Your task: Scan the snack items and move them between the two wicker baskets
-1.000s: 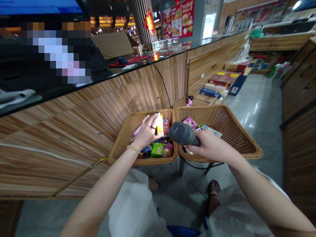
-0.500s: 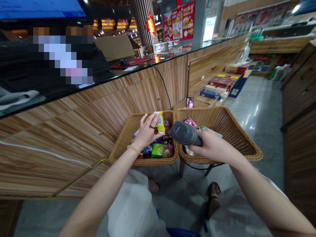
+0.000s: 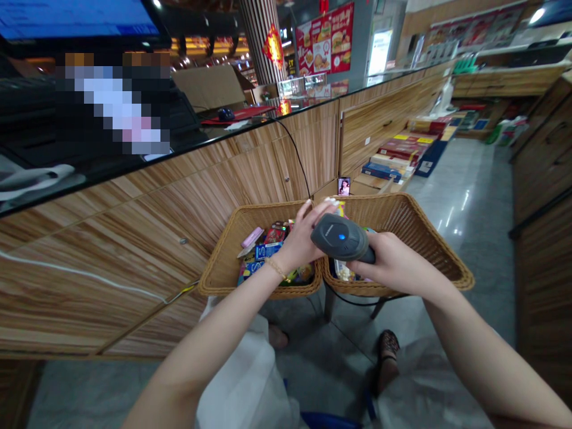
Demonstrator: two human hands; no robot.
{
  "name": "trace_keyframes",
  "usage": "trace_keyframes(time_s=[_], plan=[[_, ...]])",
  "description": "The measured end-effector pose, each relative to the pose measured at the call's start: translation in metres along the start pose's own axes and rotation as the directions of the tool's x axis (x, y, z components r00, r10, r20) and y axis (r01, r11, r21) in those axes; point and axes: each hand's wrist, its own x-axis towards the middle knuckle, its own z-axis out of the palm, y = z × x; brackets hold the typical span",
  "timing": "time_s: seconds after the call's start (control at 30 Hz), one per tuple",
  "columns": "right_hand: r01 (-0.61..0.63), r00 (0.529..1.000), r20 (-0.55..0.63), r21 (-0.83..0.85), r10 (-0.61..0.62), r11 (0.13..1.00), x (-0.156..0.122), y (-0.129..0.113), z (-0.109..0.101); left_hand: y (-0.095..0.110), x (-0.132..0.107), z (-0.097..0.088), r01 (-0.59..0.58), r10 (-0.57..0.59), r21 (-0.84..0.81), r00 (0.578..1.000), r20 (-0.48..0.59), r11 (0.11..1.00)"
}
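Below a wood-panelled surface (image 3: pixel 134 250), two wicker baskets (image 3: pixel 218 262) are seen side by side in the head view, their rims touching. The left hand (image 3: pixel 301 238) is held above the join between the baskets, with its fingers (image 3: pixel 313 208) raised and slightly spread behind a barcode scanner (image 3: pixel 339 237). Whether anything is pinched in this grip cannot be told, as part of the hand is hidden by the scanner. A yellow packet (image 3: pixel 340 208) is visible just past the fingertips. A gold bracelet (image 3: pixel 276 268) is worn on the left wrist.

The scanner is held in the right hand (image 3: pixel 393 262), its dark handle enclosed by a closed grip, its head turned toward the left hand and a small blue light lit on top. A snack packet (image 3: pixel 344 271) is lying in the right basket, directly beneath the scanner. Mixed goods are heaped in the left basket, including a pink package (image 3: pixel 252 237), a red box (image 3: pixel 274 232) and a blue box (image 3: pixel 257 268).

A black cable (image 3: pixel 295 149) is run down the panelling behind the baskets. Stacked boxes (image 3: pixel 393 158) are ranged along its foot farther off, and a burger poster (image 3: pixel 324 44) is mounted beyond. A sandalled foot (image 3: pixel 388 351) and a white skirt (image 3: pixel 236 369) are seen below.
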Motion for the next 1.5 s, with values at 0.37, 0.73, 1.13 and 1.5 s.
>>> trace_keyframes(time_s=[0.37,0.73,1.13,1.5], plan=[[-0.045,0.999,0.008,0.001,0.045,0.999,0.002,0.000,-0.004,-0.045,-0.032,-0.026,0.204,-0.217,0.121,0.971,0.104,0.971],[-0.015,1.000,0.024,0.004,0.015,1.000,0.006,-0.001,0.004,-0.112,-0.119,-0.036,0.292,-0.410,0.311,0.797,0.443,0.905],[-0.038,0.998,0.053,0.018,0.037,0.999,0.008,0.001,0.007,-0.102,-0.114,-0.028,0.318,-0.375,0.208,0.853,0.364,0.925],[-0.039,0.998,0.046,-0.020,0.040,0.999,0.009,0.003,0.009,-0.057,-0.070,-0.028,0.532,-0.527,-0.105,0.846,0.076,0.840]])
